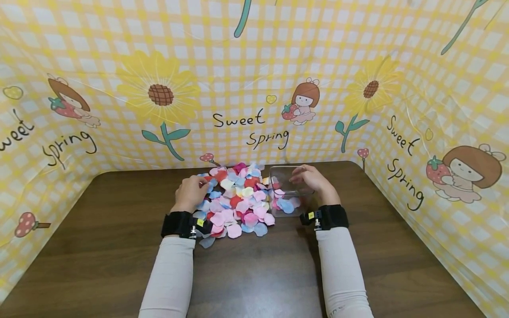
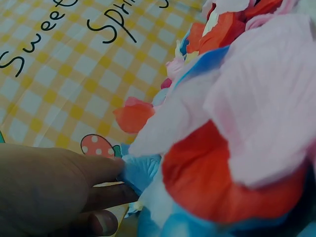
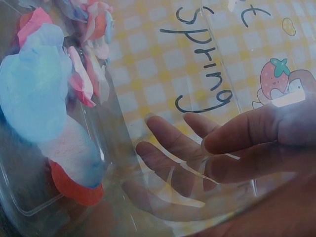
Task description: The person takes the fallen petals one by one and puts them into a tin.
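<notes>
A heap of cloth flower petals (image 1: 234, 198) in pink, blue, red and white lies on the brown table. At its left edge is my left hand (image 1: 191, 193), fingers extended, with fingertips against a blue petal (image 2: 141, 170). A red petal (image 2: 197, 173) and a pale pink one (image 2: 266, 98) loom close by in the left wrist view. To the right of the heap stands a clear plastic box (image 1: 292, 168) with a few petals inside, among them a light blue one (image 3: 34, 96). My right hand (image 1: 314, 179) is at the box's far right side, fingers loosely bent, seen through its clear wall.
The dark wooden table (image 1: 254, 274) has a rounded far edge. A yellow checked cloth (image 1: 238, 79) with printed flowers and lettering hangs behind it and along both sides.
</notes>
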`<state>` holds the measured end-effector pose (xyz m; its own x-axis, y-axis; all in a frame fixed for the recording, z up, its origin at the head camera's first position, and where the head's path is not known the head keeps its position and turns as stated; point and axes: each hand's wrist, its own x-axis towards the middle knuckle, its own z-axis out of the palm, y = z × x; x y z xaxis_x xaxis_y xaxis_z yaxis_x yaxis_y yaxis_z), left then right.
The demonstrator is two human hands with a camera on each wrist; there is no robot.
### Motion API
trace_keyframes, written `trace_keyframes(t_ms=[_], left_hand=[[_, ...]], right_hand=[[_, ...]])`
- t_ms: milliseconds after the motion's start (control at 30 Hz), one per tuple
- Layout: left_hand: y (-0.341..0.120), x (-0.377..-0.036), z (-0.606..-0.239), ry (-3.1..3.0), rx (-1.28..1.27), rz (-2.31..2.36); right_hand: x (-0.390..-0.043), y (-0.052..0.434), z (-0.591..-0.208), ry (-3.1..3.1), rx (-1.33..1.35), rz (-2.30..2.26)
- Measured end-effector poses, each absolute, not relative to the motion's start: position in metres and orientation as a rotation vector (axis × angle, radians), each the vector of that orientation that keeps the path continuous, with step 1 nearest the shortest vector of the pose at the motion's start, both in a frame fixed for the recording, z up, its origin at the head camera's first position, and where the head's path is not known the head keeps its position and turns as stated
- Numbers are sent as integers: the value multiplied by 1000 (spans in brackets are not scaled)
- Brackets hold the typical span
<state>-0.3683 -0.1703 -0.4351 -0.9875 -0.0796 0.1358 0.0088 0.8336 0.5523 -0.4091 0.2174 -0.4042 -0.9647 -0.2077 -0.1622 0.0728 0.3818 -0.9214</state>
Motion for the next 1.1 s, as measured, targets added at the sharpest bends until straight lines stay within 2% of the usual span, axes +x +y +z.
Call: trace_keyframes(t_ms=[333,567,867,1100], left_hand=[[-187,-362,-430,-2866,111,-834],[-190,-346,-391,-2731,62,-947],[-150,-328,-343,-2594,-204,-928],[-107,-327,-340,-2569,-423,-866]], right_hand=[[-409,215,-406,2420,-129,-1597],[-408,216,-406,2420,-129,-1591],[-408,218,-406,2444,-139,-1573],[-408,218,-404,2451,-140,-1559]])
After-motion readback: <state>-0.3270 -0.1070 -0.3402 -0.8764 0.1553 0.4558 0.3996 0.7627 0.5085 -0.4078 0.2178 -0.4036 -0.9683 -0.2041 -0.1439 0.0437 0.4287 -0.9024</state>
